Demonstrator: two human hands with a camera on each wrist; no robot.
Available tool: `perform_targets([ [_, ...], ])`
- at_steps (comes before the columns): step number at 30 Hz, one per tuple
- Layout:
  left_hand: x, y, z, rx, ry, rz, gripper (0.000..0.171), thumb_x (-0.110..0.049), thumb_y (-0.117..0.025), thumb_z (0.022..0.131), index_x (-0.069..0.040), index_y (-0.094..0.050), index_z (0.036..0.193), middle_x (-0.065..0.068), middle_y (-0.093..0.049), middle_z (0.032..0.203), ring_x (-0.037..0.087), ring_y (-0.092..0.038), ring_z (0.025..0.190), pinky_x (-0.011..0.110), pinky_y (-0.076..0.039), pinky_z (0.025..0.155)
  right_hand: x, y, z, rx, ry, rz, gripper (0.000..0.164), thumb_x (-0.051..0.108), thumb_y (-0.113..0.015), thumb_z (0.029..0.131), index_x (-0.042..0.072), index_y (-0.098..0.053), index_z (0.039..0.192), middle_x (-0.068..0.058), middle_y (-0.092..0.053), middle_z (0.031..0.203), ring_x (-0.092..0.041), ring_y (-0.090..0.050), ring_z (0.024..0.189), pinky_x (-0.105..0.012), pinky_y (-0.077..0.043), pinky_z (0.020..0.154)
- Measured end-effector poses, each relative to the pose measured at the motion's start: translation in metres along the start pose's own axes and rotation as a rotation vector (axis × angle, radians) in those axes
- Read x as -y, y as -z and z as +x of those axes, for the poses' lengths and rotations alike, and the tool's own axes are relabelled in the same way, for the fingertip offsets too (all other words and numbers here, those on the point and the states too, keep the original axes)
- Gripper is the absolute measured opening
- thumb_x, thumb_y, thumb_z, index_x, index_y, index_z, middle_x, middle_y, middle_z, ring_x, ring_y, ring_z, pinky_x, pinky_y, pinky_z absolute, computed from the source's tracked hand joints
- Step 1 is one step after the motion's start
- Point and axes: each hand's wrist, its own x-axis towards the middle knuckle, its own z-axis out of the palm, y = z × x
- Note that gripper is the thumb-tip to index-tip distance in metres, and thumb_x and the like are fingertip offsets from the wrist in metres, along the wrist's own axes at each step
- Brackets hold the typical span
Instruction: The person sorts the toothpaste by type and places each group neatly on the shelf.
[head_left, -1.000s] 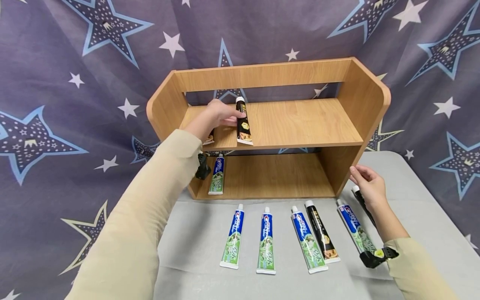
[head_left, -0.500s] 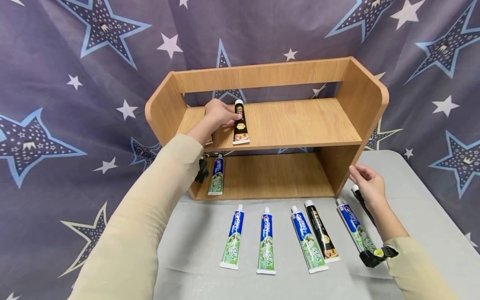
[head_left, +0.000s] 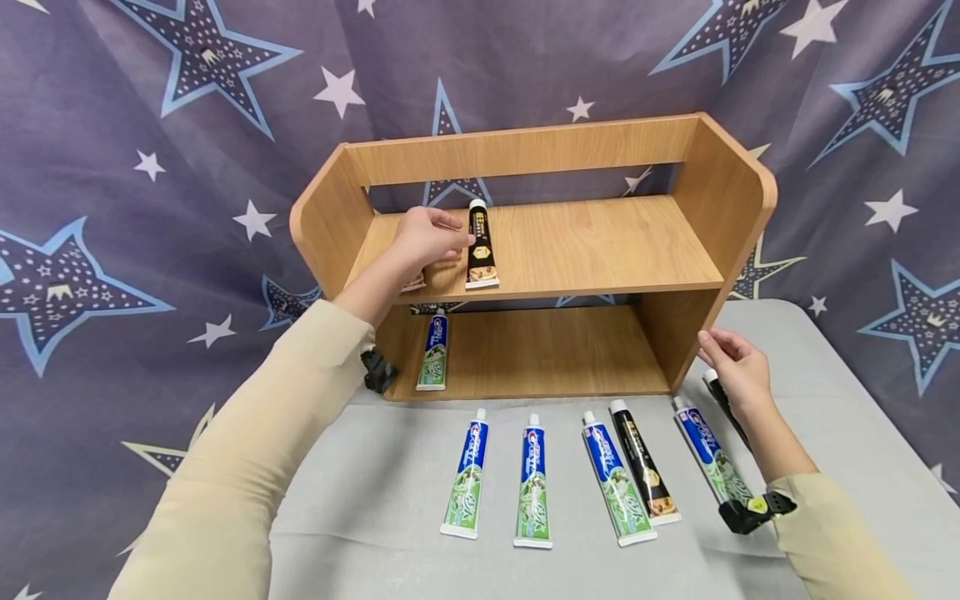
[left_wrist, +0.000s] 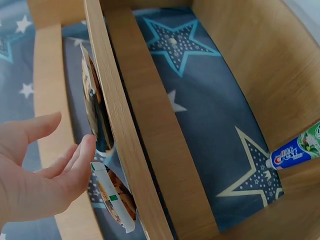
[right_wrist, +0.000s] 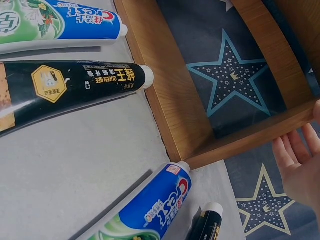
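Note:
In the head view, my left hand is beside a black toothpaste tube lying on the upper board of a wooden shelf. Its fingers are loosely spread and hold nothing, with a small gap to the tubes in the left wrist view. Another black tube lies further left, mostly hidden behind that hand. My right hand grips the front edge of the shelf's right side panel, thumb at the edge and fingers on the outer face in the right wrist view. A blue-green toothpaste tube lies on the lower board, at left.
On the grey table before the shelf lie blue-green tubes and several more, among them a black tube. Another black tube is partly hidden by the right arm. A starry curtain hangs behind.
My left hand shifted the black tube slightly left on the upper board, then let go and drew back to the left. The right hand stayed put.

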Motion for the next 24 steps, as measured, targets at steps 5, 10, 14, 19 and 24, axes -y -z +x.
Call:
perform_targets([
  [5,0.004,0.001,-0.022,0.048,-0.066,-0.105,0.041,-0.011,-0.069,0.087,0.001,-0.058,0.124,0.019,-0.063,0.123,0.028,-0.066,0.104,0.03,-0.057,0.091,0.0,0.0,0.0,-0.003,-0.011,-0.008,0.013,0.024,-0.068,0.089,0.022,-0.057,0.096,0.019,-0.06,0.084,0.009,-0.062,0.077,-0.005,-0.053,0.069],
  [10,0.012,0.006,-0.045,0.138,-0.107,-0.091,0.041,-0.014,-0.067,0.089,0.002,-0.056,0.126,0.02,-0.062,0.125,0.02,-0.068,0.097,0.028,-0.058,0.088,0.0,-0.001,0.002,-0.006,-0.002,-0.002,0.012,0.023,-0.068,0.089,0.022,-0.057,0.094,0.018,-0.06,0.084,0.009,-0.062,0.076,-0.005,-0.053,0.07],
  [14,0.025,0.008,-0.061,0.199,-0.129,-0.044,0.039,-0.017,-0.066,0.09,-0.001,-0.057,0.125,0.018,-0.064,0.123,0.012,-0.067,0.092,0.024,-0.058,0.086,0.0,-0.001,0.002,-0.004,0.018,0.028,0.01,0.021,-0.068,0.088,0.022,-0.059,0.092,0.017,-0.062,0.082,0.008,-0.063,0.076,-0.006,-0.054,0.069],
  [19,0.045,0.004,-0.079,0.231,-0.115,-0.033,0.035,-0.02,-0.066,0.091,-0.005,-0.06,0.122,0.014,-0.066,0.119,0.008,-0.065,0.09,0.021,-0.058,0.081,-0.001,-0.002,0.001,0.0,0.039,0.053,0.009,0.019,-0.069,0.088,0.022,-0.06,0.09,0.017,-0.063,0.082,0.007,-0.064,0.076,-0.007,-0.054,0.07],
  [24,0.075,-0.008,-0.087,0.262,-0.093,-0.03,0.033,-0.019,-0.067,0.09,-0.004,-0.062,0.12,0.015,-0.069,0.114,0.005,-0.065,0.083,0.021,-0.058,0.079,-0.002,-0.001,0.001,-0.004,0.039,0.062,0.009,0.018,-0.069,0.088,0.021,-0.062,0.091,0.017,-0.064,0.081,0.006,-0.064,0.076,-0.007,-0.054,0.07],
])
